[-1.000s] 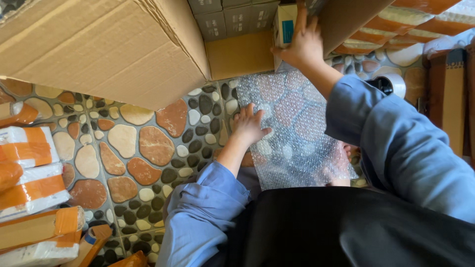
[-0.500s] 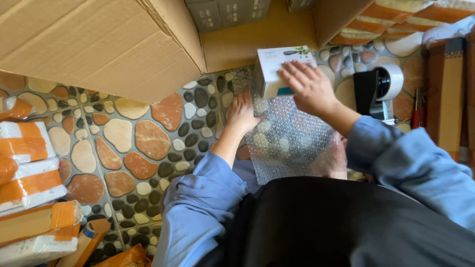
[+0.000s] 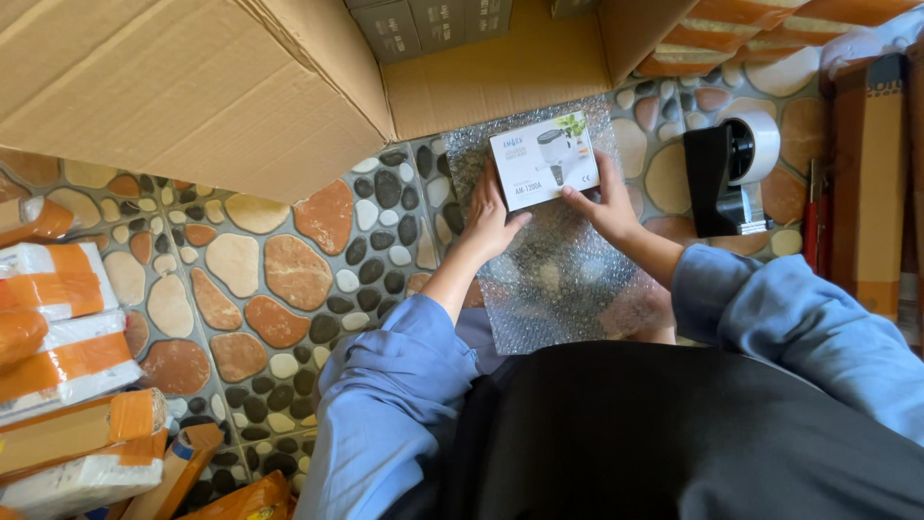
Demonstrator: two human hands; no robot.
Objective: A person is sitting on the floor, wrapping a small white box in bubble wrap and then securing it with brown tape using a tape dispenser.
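Observation:
A small white product box point(image 3: 545, 159) lies at the far end of a clear bubble-wrap sheet point(image 3: 558, 279) spread on the pebble-patterned floor. My left hand point(image 3: 489, 217) rests on the sheet with its fingertips at the box's near left corner. My right hand point(image 3: 608, 204) grips the box's near right corner. Both arms wear light blue sleeves.
A large open cardboard carton point(image 3: 192, 87) with smaller grey boxes point(image 3: 433, 24) inside stands at the top. A black and white tape dispenser point(image 3: 736, 173) sits right of the sheet. Orange-and-white wrapped packages point(image 3: 58, 327) pile up at the left. Tall brown boxes point(image 3: 871, 183) stand at the right.
My right hand has brought the white box from the carton down onto the bubble wrap. My left hand has slid forward along the sheet to the box's corner.

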